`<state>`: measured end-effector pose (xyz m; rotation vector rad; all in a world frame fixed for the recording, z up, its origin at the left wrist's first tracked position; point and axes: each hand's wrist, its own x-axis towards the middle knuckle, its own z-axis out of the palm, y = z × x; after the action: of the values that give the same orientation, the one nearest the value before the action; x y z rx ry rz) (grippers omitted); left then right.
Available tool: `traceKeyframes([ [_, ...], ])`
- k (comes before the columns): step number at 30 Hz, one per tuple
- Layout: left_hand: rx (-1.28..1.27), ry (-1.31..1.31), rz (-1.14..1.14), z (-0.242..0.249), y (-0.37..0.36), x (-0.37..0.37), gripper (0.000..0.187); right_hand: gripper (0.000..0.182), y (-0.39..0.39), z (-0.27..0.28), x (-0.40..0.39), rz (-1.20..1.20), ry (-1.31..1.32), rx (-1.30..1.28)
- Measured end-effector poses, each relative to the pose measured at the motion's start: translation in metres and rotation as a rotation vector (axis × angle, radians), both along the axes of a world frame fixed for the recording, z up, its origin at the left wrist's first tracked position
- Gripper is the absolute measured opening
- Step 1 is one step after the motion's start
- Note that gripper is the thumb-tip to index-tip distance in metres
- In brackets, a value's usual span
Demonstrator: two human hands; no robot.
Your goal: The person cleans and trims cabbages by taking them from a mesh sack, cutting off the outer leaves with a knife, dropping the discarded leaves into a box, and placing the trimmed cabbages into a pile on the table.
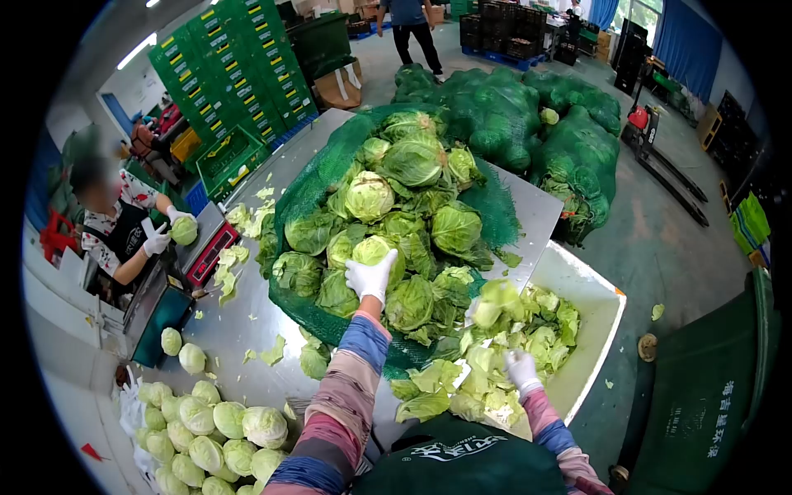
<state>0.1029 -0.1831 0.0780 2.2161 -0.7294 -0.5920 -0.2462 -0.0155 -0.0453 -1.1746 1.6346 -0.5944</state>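
Observation:
My left hand [369,276], in a white glove, grips a round pale green cabbage [381,251] on the heap, thumb and fingers spread around its near side. More cabbages [412,158] with loose outer leaves lie heaped around it on an opened green mesh bag [318,202]. My right hand [521,369], also gloved, is closed above the trimmed leaves [544,330] in a white bin [596,351]; I cannot tell what its fingers hold. Just beyond that hand, a pale leafy piece [499,299] looks blurred over the bin's edge.
Peeled cabbages [206,421] pile up at lower left. Across the metal table [247,330], a person [124,223] holds a cabbage beside a scale [213,254]. Full mesh sacks [495,115] stand behind, a pallet jack [660,148] and a green wheeled bin [701,379] to the right.

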Motion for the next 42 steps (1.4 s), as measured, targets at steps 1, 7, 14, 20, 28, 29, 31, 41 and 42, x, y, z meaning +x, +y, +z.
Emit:
traceKeyframes([
  [1,-0.048,-0.021,-0.027,-0.002,0.003,0.001,0.123,0.028,-0.005,0.005,-0.011,-0.114,-0.025,0.005],
  [7,-0.361,0.169,-0.183,0.011,0.039,0.006,0.101,0.019,0.009,0.028,-0.025,-0.192,0.152,-0.302],
  [14,-0.438,-0.163,-0.809,0.039,0.127,-0.086,0.104,0.026,0.001,0.075,0.024,-0.098,0.183,-0.463],
  [20,-0.225,-0.324,-1.168,-0.032,0.146,-0.131,0.111,0.022,0.007,0.062,0.023,0.104,0.378,-0.392],
  [28,-0.155,-0.301,-1.181,-0.036,0.132,-0.134,0.110,0.022,0.028,0.050,0.025,0.176,0.408,-0.579],
  [29,-0.152,-0.299,-1.183,-0.036,0.133,-0.134,0.110,0.021,0.026,0.048,0.024,0.235,0.469,-0.539],
  [31,-0.192,-0.294,-1.177,-0.036,0.135,-0.134,0.109,0.021,0.021,0.044,0.023,0.293,0.529,-0.495],
  [41,-0.202,-0.337,-1.165,-0.041,0.145,-0.139,0.109,0.023,-0.019,0.009,0.026,0.368,0.476,0.042],
  [42,-0.244,-0.319,-1.166,-0.042,0.154,-0.133,0.109,0.022,-0.019,0.009,0.031,0.360,0.449,0.031],
])
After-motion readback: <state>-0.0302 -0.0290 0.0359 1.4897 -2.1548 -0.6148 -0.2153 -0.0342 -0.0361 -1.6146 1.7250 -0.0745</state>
